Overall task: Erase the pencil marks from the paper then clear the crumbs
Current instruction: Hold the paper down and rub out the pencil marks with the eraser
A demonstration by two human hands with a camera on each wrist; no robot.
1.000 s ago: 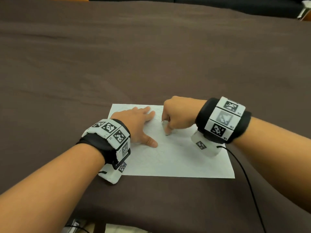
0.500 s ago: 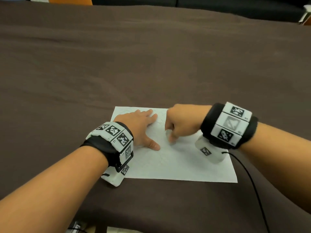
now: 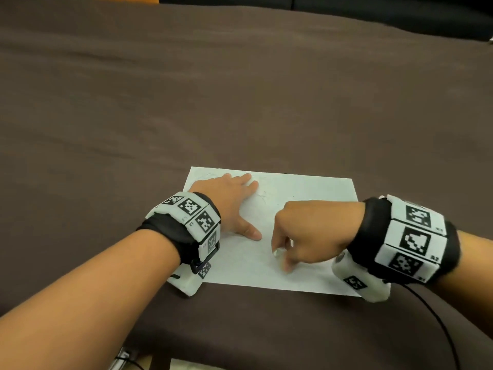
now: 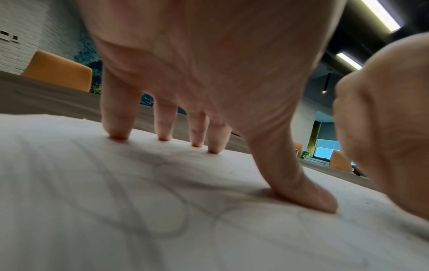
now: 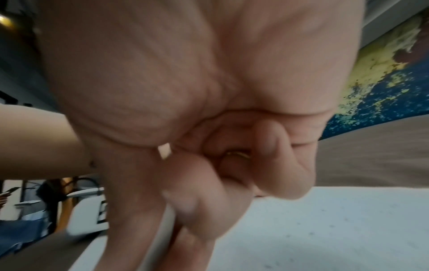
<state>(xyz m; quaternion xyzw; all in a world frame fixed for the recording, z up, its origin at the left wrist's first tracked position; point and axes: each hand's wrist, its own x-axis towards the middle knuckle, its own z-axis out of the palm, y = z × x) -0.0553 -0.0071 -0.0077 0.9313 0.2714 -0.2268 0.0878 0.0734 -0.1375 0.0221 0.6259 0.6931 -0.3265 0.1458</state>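
A white sheet of paper (image 3: 306,190) lies on the brown table (image 3: 240,102) near its front edge. My left hand (image 3: 240,206) rests flat on the sheet's left part, fingers spread and fingertips (image 4: 118,135) pressing down. Faint looping pencil marks (image 4: 169,201) run beneath that hand. My right hand (image 3: 282,259) is curled and pinches a small white eraser (image 3: 278,252) against the sheet's near middle. In the right wrist view the curled fingers (image 5: 278,165) hide most of the eraser, and tiny specks dot the paper (image 5: 325,229).
A black cable (image 3: 440,324) trails from my right wrist toward the table's front edge. An orange chair (image 4: 58,71) stands beyond the far left side. A dark sofa (image 3: 373,17) runs along the back.
My right hand has slid with the eraser down the sheet toward me. The left hand has stayed flat in the same spot on the paper.
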